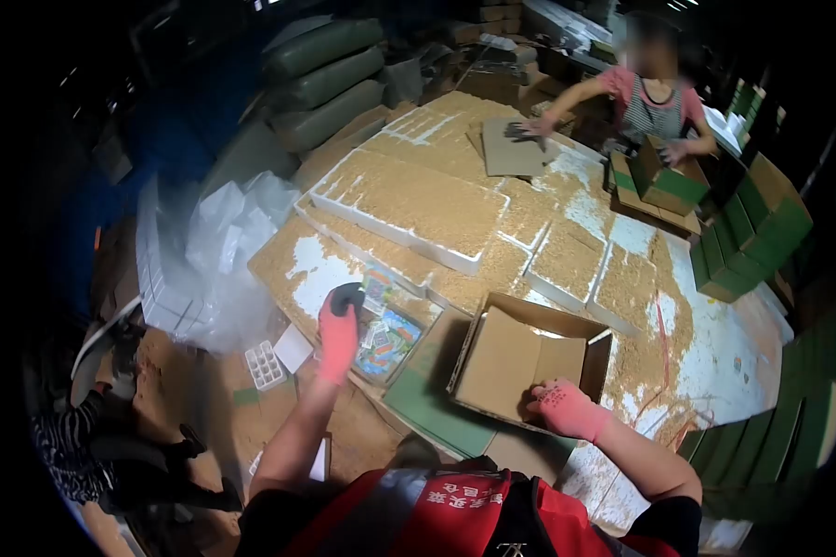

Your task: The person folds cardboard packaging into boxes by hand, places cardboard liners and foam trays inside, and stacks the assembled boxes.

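My left hand, in a pink glove with dark fingertips, is over a shallow tray of colourful printed packets. Its fingers are bent, and whether they pinch a packet is too small to tell. To the right, my right hand, in a pink dotted glove, rests at the near edge of an open cardboard box. Its fingers reach inside against a brown cardboard piece. A green board lies left of the box.
White trays filled with brown granules cover the table centre. A co-worker across the table touches a flat cardboard sheet and a box. Green boxes are stacked right; plastic wrap lies left.
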The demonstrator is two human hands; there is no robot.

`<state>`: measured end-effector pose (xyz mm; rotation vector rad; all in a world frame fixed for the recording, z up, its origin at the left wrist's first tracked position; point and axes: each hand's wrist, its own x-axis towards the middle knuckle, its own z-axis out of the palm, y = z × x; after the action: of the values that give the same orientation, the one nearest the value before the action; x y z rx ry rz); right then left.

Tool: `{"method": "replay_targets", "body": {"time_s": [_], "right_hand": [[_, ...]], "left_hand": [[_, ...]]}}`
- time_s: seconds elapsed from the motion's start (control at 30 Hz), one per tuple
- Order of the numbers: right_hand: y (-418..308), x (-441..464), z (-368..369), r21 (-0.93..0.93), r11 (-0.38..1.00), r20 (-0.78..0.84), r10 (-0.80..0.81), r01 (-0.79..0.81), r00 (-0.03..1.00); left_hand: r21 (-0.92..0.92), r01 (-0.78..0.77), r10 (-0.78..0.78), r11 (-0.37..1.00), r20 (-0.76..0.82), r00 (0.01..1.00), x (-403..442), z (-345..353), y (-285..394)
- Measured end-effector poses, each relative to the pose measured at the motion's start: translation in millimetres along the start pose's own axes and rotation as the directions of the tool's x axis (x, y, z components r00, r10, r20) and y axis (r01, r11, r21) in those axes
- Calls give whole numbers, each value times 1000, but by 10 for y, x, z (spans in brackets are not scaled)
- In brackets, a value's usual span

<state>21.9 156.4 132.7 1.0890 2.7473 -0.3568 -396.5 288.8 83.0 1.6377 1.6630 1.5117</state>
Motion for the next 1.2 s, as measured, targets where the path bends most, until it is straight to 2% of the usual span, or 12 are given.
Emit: {"method": "replay_targets", "body": {"time_s": [0.07, 0.17, 0.3, 0.4, 0.47, 0.57, 0.63, 0.7, 0.8, 0.9, 0.97, 1.2], "right_hand": [[33, -65, 286, 192, 981, -84, -12, 28, 996], [73, -137, 189, 175, 972, 77, 144, -155, 987], [75, -304, -80, 480, 794, -107, 476, -374, 873], [-62, -600, -460, 553, 698, -391, 700, -455, 598], [48, -861, -404, 632, 548, -372, 835, -548, 406], [509, -1165, 489, 993, 15, 32, 923, -121, 382], [545, -834, 938, 997, -54, 71, 809, -47, 584], [402, -286, 1055, 922, 67, 156, 838, -381, 523], [379, -145, 1007, 966, -97, 220, 797, -239, 562], [166, -93, 937, 983, -175, 183, 873, -60, 453], [-61, -40, 610, 974, 104, -28, 936, -200, 351], [-425, -1545, -703, 974, 141, -90, 960, -176, 266]], "left_hand": [[-55, -78, 89, 995, 234, 968, -140, 90, 1536], [22, -740, 627, 672, 515, 585, -486, 692, 1850], [-174, -941, 268, 291, 959, -94, -890, 1837, 966], [-153, -893, 148, 424, 984, -99, -700, 1723, 1288], [-183, -780, 439, 599, 889, 128, -444, 1233, 1396], [-303, 46, 182, 952, 678, 712, -43, 777, 1252], [-221, 738, -205, 638, 875, 439, -249, 1041, 354], [-117, 570, -80, 813, 947, 310, -600, 1384, 46], [319, -122, -159, 940, 724, 671, -1090, 1794, -30], [-302, 532, -50, 791, 834, 549, -963, 1717, -265], [-104, 946, -165, 306, 973, 160, -905, 1528, -239], [-53, 930, 327, 364, 942, -74, -873, 1648, 1493]]}}
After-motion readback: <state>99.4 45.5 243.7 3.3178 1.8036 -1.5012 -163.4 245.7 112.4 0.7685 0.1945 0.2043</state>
